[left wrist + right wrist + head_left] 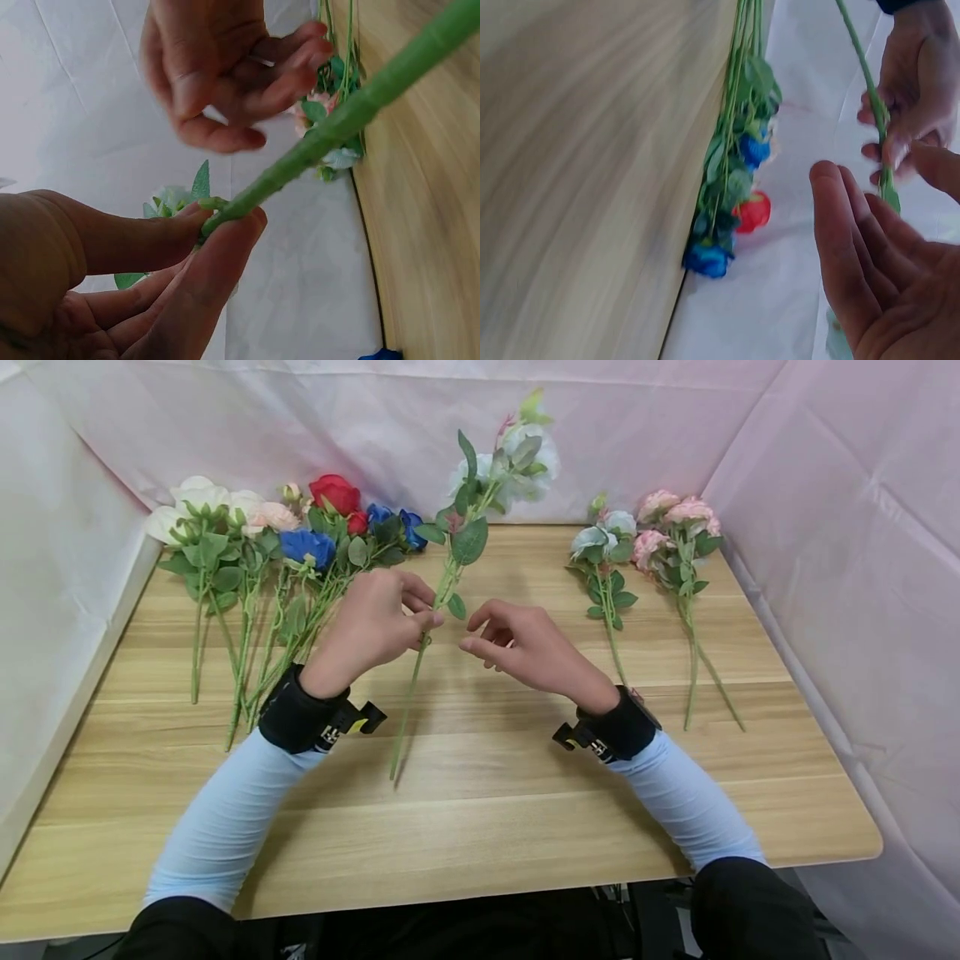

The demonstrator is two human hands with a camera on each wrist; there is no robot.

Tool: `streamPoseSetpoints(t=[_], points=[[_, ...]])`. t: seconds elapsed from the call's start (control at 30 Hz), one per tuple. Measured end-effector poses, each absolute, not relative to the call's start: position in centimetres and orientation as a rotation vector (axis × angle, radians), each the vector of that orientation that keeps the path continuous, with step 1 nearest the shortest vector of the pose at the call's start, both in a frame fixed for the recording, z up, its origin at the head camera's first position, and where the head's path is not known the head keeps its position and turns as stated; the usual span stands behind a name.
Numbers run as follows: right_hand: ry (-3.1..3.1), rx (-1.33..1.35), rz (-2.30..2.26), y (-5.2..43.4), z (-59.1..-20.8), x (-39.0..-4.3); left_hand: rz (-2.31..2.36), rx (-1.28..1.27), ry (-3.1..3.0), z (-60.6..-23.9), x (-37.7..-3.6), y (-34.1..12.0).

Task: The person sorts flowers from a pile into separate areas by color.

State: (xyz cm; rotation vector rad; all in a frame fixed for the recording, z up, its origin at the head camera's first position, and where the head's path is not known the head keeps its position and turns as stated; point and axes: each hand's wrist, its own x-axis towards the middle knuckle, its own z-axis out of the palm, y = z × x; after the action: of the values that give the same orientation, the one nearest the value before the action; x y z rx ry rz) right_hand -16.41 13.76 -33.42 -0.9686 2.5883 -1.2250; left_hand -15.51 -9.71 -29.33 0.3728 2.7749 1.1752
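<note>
Left fingers [217, 266] pinched the pale flower's stem [412, 697], slanting near-left to far-right; right fingers [495, 607] hung half-curled, empty, just right of it.

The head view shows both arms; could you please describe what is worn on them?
The person wears light-blue sleeves, black sleeves nearer the body, and black wristbands with small black mounts and white markings. The left hand and right hand are bare.

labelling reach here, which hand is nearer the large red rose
Left. The left hand, pinching a green stem, is on the near side of the large red rose; the right hand is farther off to its right.
</note>
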Motion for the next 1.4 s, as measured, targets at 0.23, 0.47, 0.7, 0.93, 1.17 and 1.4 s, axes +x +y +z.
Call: streamPoseSetpoints(t=[0.23, 0.47, 0.7, 0.93, 1.17, 1.4], points=[[2.603, -0.936, -1.331, 12.3, -34.1, -15.5, 1.273, 0.453, 2.754, -29.9, -15.1, -8.7], [2.581, -0.884, -1.394, 11.8, -34.6, -15.1, 1.332, 0.445, 2.718, -30.3, -15.0, -8.0], [2.592, -0.862, -1.468, 11.6, -34.6, -14.8, 1.331, 0.455, 2.75, -30.4, -14.9, -7.6], [2.592, -0.796, -1.51, 11.6, -34.6, -14.5, 1.389, 0.435, 2.699, -31.0, -14.9, -7.1], [2.533, -0.756, -1.582, 11.4, -34.4, -14.2, 1.386, 0.43, 2.735, -31.2, -14.9, -6.9], [2.476, -0.703, -1.635, 11.2, -34.2, -14.0, 1.393, 0.418, 2.734, -31.4, -14.9, -6.9]])
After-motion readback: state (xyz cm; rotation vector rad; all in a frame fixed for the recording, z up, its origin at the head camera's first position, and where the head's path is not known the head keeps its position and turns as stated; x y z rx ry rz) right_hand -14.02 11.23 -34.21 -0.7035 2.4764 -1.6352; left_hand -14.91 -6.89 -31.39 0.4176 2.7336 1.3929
